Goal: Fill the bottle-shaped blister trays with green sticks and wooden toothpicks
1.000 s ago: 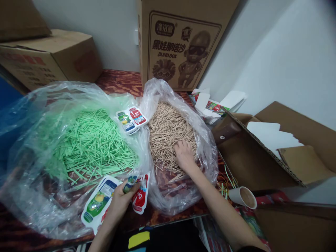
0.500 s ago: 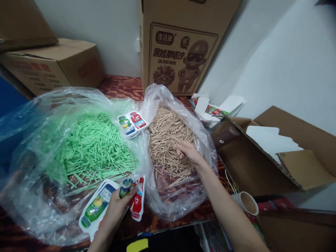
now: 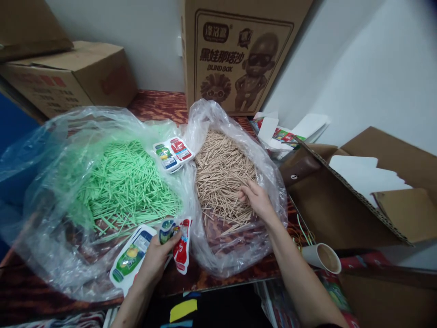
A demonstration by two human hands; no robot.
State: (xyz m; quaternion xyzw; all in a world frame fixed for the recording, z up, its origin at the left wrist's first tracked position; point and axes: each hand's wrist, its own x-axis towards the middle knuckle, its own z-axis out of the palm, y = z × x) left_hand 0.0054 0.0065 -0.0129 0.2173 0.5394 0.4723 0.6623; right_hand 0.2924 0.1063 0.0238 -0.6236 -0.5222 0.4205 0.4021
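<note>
My left hand (image 3: 157, 257) is closed on a printed jar-shaped card (image 3: 182, 246), red with a white rim and bent at its blue-and-green part. Beneath that wrist is a larger white-edged card (image 3: 131, 257) with a green jar and lemon print; whether the hand also grips it is unclear. Over the loose brown sticks (image 3: 221, 177) in a clear plastic bag (image 3: 235, 259), my right hand (image 3: 256, 198) has its thumb and fingers pinched together. Anything between those fingertips blends into the pile. Thin green sticks (image 3: 133, 187) fill another clear bag (image 3: 44, 205) on the left.
Between the bags lies a small stack of printed cards (image 3: 173, 154). A tall cardboard box (image 3: 239, 59) stands behind, another box (image 3: 68, 77) at back left. To the right are an open carton (image 3: 327, 205), a paper cup (image 3: 322, 257) and folded printed boxes (image 3: 287, 134).
The view has shifted slightly. My right hand remains at the brown sticks with its fingers pinched, a little further right in the pile. My left hand keeps hold of the card.
</note>
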